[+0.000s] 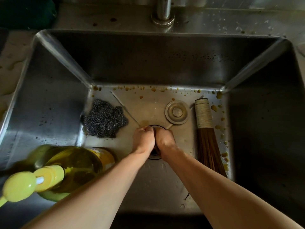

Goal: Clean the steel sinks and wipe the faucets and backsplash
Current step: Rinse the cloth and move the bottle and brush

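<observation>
Barely begun, I judged: my left hand and right hand were both curled at the drain of the steel sink, gripping something unclear; brown spots, faucet and backsplash waited.

Brushed steel sink, dull sheen, spotted with brown droplets; polished metal faucet base. Coarse grey wire scourer; bamboo whisk with twine-wrapped handle. Glossy translucent yellow plastic bottle.
</observation>
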Motion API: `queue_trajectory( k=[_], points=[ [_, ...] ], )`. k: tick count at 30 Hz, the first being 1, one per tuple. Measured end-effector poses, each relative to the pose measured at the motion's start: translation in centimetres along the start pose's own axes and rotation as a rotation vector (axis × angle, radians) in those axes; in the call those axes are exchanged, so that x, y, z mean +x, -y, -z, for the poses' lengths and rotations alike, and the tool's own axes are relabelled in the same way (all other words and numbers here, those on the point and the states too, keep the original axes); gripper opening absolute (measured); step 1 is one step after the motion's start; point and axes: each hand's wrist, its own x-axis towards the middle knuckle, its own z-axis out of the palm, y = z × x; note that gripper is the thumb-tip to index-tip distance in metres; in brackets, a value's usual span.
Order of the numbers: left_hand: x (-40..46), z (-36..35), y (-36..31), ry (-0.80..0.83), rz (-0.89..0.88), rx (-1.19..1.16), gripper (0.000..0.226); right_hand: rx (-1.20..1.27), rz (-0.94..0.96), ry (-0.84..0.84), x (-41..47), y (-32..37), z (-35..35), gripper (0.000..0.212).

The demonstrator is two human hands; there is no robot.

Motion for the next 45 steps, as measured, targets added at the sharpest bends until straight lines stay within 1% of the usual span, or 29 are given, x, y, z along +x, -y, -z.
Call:
queue_trajectory(
  k=[1, 4, 5, 6, 7, 9, 10, 11, 12, 13, 14, 15, 17, 20, 22, 25, 26, 27, 29, 31, 33, 35, 37, 38, 39, 41, 43, 44, 45],
  points=[
    [0.0, 0.0, 0.0, 0.004, -0.001, -0.006, 0.027, -0.088, 0.055, 0.003, 0.1, 0.1, 0.1, 0.029],
    [0.0, 0.1, 0.0, 0.015, -0.01, -0.016, 0.026, -0.229, 0.086, -0.031, 0.0, 0.3, 0.3, 0.028],
    [-0.1, 0.1, 0.0, 0.02, -0.006, -0.02, 0.025, -0.252, 0.126, -0.05, 0.0, 0.3, 0.3, 0.027],
    [-0.1, 0.2, 0.0, 0.021, -0.004, -0.022, 0.026, -0.238, 0.121, -0.045, 0.0, 0.4, 0.3, 0.026],
    [-0.1, 0.3, 0.1, 0.024, 0.0, -0.023, 0.027, -0.278, 0.121, -0.029, -0.1, 0.4, 0.2, 0.026],
    [-0.2, 0.5, 0.0, 0.049, 0.022, 0.007, 0.028, -0.255, 0.133, -0.037, -0.8, 0.3, 0.4, 0.027],
    [-0.3, 0.6, 0.0, 0.062, 0.033, 0.036, 0.032, -0.169, 0.111, -0.065, -1.4, 0.4, 0.7, 0.028],
    [-0.4, 0.9, 0.0, 0.069, 0.036, 0.067, 0.037, -0.147, 0.123, -0.076, -2.0, 0.4, 0.9, 0.03],
    [-0.4, 1.1, -0.1, 0.073, 0.033, 0.092, 0.04, -0.104, 0.156, -0.135, -2.3, 0.4, 1.1, 0.032],
    [-0.6, 1.3, -0.2, 0.074, 0.034, 0.107, 0.041, -0.137, 0.204, -0.177, -2.6, 0.5, 1.4, 0.033],
    [-0.7, 1.4, -0.3, 0.078, 0.046, 0.124, 0.043, -0.174, 0.213, -0.184, -2.8, 0.6, 1.6, 0.033],
    [-1.1, 1.6, -0.5, 0.086, 0.069, 0.144, 0.045, -0.19, 0.203, -0.182, -3.2, 0.6, 1.8, 0.033],
    [-2.1, 2.2, -1.1, 0.105, 0.097, 0.149, 0.046, -0.136, 0.159, -0.181, -4.0, 0.7, 2.1, 0.032],
    [-3.4, 3.3, -1.9, 0.13, 0.142, -0.03, 0.038, -0.059, 0.174, -0.184, -5.5, 1.1, 3.3, 0.027],
    [-4.5, 4.9, -2.1, 0.162, 0.229, -0.174, 0.031, 0.033, 0.148, -0.116, -7.4, 1.5, 4.5, 0.028],
    [-5.8, 6.7, -2.1, 0.226, 0.278, -0.307, 0.026, 0.24, 0.12, 0.053, -10.5, 1.7, 6.0, 0.042],
    [-6.2, 7.0, -2.2, 0.243, 0.273, -0.317, 0.025, 0.265, 0.13, 0.085, -11.3, 1.7, 6.0, 0.046],
    [-6.8, 7.4, -2.6, 0.271, 0.259, -0.321, 0.027, 0.252, 0.156, 0.075, -12.0, 1.6, 6.0, 0.047],
    [-8.1, 8.0, -3.2, 0.358, 0.214, -0.3, 0.034, 0.102, 0.242, -0.082, -12.8, 1.9, 5.9, 0.041],
    [-9.5, 8.7, -4.1, 0.405, 0.138, -0.26, 0.032, 0.0, 0.314, -0.248, -14.0, 2.7, 6.2, 0.031],
    [-10.4, 9.3, -4.8, 0.365, 0.072, -0.255, 0.026, -0.003, 0.345, -0.373, -15.3, 3.4, 6.9, 0.025],
    [-11.0, 10.1, -5.5, 0.311, 0.05, -0.287, 0.024, 0.047, 0.343, -0.476, -16.7, 3.7, 7.7, 0.02],
    [-11.6, 11.0, -5.9, 0.292, 0.05, -0.351, 0.023, 0.067, 0.341, -0.516, -18.1, 3.5, 8.0, 0.019],
    [-11.8, 11.4, -6.0, 0.287, 0.051, -0.392, 0.022, 0.077, 0.347, -0.496, -18.8, 3.4, 8.1, 0.024],
    [-12.0, 11.9, -6.0, 0.287, 0.045, -0.431, 0.022, 0.108, 0.363, -0.435, -19.6, 3.4, 8.0, 0.032],
    [-12.4, 12.7, -5.9, 0.346, 0.017, -0.462, 0.023, 0.254, 0.37, -0.184, -21.3, 3.6, 7.6, 0.047],
    [-13.3, 13.1, -5.5, 0.447, 0.001, -0.437, 0.027, 0.395, 0.311, 0.051, -22.6, 3.8, 6.8, 0.055],
    [-13.8, 13.2, -5.5, 0.487, 0.003, -0.434, 0.028, 0.419, 0.287, 0.113, -22.9, 3.8, 6.5, 0.058],
    [-14.1, 13.2, -5.4, 0.517, 0.011, -0.44, 0.028, 0.417, 0.284, 0.132, -23.0, 3.8, 6.2, 0.061]
  ],
)
